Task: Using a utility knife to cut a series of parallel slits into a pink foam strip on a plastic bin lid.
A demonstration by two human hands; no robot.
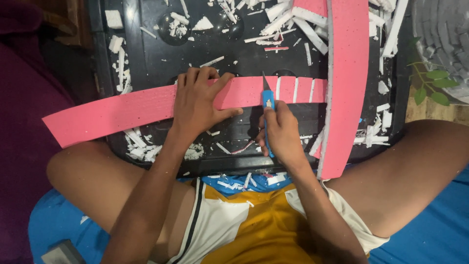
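Your left hand (198,105) lies flat, fingers spread, pinning the pink foam strip (146,107), long axis left-right. Your right hand (279,133) grips the blue knife (267,100), blade pointing away, crosswise to strip.

Single view from a head-worn camera, looking steeply down over the seated wearer's lap. The lens faces away from the body, so the far edge of the black surface (146,63) lies at the top of the frame and the wearer's knees at the lower corners. The range is close: the forearms enter from below, and both hands fall near the centre. No second view overlaps it.
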